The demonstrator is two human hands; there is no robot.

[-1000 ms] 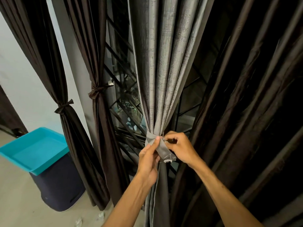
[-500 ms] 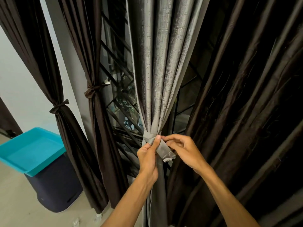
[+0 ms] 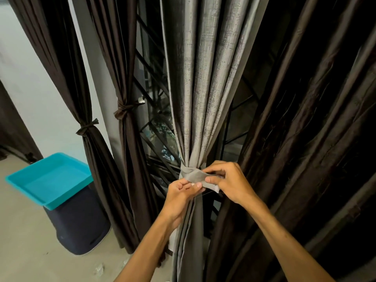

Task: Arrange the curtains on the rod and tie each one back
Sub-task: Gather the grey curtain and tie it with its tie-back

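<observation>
1. Pinching the grey tie-back (image 3: 192, 174) from both sides, the person's hands met at the gathered waist of the grey curtain (image 3: 203, 78), before the window grille (image 3: 154, 119).
2. The left hand (image 3: 179, 193) gripped the band's lower edge with curled fingers; the right hand (image 3: 231, 183) pinched its loose end.
3. Leftward, the far brown curtain (image 3: 61, 68) and the nearer brown curtain (image 3: 116, 58) hung knotted; the dark curtain (image 3: 305, 119) at right hung loose.
4. A teal tray (image 3: 18, 181) sat on a dark bin (image 3: 79, 226).

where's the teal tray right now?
Head view, lower left: the teal tray rests on top of a dark bin, just left of a tied-back brown curtain.
</observation>
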